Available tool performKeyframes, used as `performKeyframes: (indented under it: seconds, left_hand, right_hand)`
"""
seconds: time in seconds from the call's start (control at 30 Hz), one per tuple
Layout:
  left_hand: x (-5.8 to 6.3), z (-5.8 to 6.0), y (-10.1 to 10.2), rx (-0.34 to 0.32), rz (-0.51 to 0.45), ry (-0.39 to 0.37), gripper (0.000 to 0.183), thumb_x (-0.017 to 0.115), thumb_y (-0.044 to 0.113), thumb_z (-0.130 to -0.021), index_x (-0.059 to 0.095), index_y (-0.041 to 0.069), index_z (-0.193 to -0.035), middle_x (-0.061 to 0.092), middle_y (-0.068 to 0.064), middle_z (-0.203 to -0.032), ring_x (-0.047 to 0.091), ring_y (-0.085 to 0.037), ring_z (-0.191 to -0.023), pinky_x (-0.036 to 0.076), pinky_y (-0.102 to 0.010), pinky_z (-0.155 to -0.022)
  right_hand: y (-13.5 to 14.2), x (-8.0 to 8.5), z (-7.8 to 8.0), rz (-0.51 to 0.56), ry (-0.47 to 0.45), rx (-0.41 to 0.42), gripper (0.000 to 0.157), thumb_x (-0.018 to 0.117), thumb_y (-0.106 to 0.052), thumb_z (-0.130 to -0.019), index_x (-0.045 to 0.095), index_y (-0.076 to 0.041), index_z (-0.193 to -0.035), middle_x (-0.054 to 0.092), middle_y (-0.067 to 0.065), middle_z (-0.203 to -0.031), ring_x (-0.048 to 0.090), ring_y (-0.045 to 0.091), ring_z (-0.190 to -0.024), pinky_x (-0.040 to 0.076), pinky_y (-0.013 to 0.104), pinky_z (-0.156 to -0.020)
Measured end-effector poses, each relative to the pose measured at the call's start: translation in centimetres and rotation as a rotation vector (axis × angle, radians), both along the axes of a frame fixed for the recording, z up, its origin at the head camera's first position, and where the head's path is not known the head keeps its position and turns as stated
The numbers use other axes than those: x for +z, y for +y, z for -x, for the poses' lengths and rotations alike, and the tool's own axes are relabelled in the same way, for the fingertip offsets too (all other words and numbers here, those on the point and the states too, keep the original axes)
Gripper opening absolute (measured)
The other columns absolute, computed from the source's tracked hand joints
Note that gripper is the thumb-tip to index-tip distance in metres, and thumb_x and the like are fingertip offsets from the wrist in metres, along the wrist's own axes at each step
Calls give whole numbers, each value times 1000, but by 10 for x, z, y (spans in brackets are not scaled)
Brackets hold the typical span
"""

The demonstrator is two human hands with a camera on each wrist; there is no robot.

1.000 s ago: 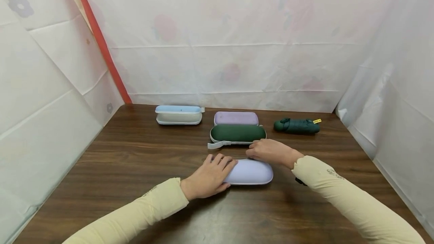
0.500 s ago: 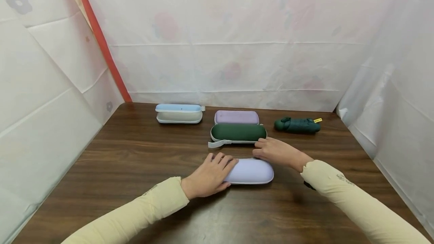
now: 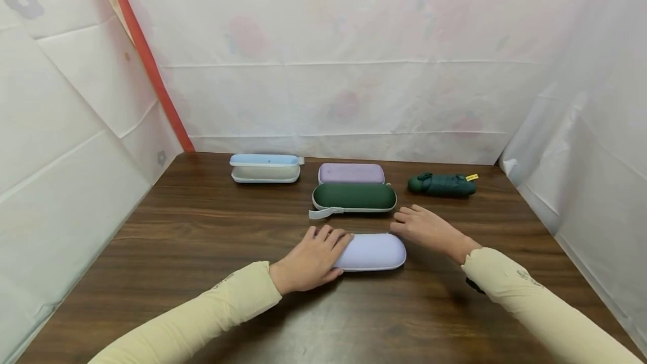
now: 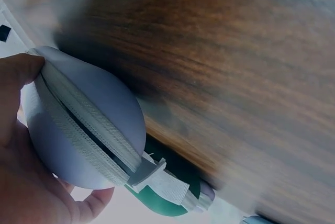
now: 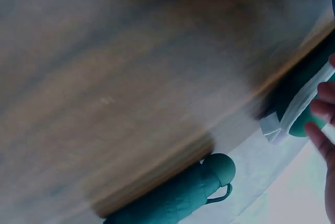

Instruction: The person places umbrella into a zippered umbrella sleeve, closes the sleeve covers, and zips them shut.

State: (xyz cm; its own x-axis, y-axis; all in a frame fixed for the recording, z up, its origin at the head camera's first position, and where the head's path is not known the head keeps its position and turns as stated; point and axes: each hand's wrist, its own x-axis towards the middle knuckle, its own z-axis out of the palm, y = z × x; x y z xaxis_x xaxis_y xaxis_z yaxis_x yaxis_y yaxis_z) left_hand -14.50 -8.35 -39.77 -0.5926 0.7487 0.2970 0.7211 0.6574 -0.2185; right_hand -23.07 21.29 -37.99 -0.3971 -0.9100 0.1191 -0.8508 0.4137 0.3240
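A lavender hard zip case [image 3: 376, 251] lies on the table in the head view. My left hand [image 3: 310, 260] grips its left end, thumb at the near side and fingers over the top. In the left wrist view the zipper [image 4: 86, 122] runs round that end with a dark slit between its tapes, and a grey fabric tab [image 4: 170, 185] sticks out. My right hand [image 3: 424, 229] is at the case's far right corner, its fingers curled as if pinching the zipper pull, which is hidden. The right wrist view shows only the fingertips [image 5: 319, 111] of that hand.
Behind lies a dark green zip case [image 3: 356, 196] with a grey strap, in front of a purple case [image 3: 351, 173]. A light blue case [image 3: 265, 167] with parted lid is back left. A folded dark green umbrella [image 3: 441, 185] lies back right. Sheets enclose the table [image 3: 202, 229].
My right hand has moved to the right along the far edge of the lavender case, toward its right corner. The left hand has kept its grip, and the case has stayed in place.
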Motion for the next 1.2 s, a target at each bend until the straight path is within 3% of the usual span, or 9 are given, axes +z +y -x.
performKeyframes:
  seconds: [0.37,0.67,0.97,1.1,1.2]
  left_hand:
    - [-1,-3,2,41,-12,28,65,63,46,-86,45,7,-135,52,-7,-122,49,-26,-102,39,-39,-72]
    - [0,-7,7,75,-21,47,66,67,46,-83,48,7,-134,54,-8,-120,50,-26,-98,39,-38,-69]
    - [-1,-11,13,176,-20,99,67,66,50,-81,53,5,-129,57,-10,-109,52,-27,-91,41,-39,-65]
    - [2,-15,18,191,-79,68,69,68,51,-78,55,2,-124,58,-10,-105,53,-27,-89,42,-38,-64]
    - [7,-17,18,189,-120,-19,71,67,56,-79,55,3,-125,58,-10,-109,54,-26,-93,46,-39,-67]
  right_hand:
    - [15,-12,-25,133,82,-49,14,76,-16,-80,65,-13,-90,62,0,-81,54,21,-77,40,36,-62]
    - [15,-9,-45,109,41,-150,15,74,-17,-83,67,-10,-95,65,6,-89,61,26,-84,48,43,-71]
    - [10,-10,-54,118,30,-158,17,76,-14,-80,67,-12,-94,64,3,-85,60,23,-82,48,42,-71]
    - [6,-10,-49,131,19,-194,14,73,-13,-82,67,-10,-94,66,5,-89,62,24,-86,49,43,-72]
    - [1,-10,-43,130,10,-201,11,70,-13,-85,64,-8,-93,66,6,-89,62,24,-86,48,42,-70]
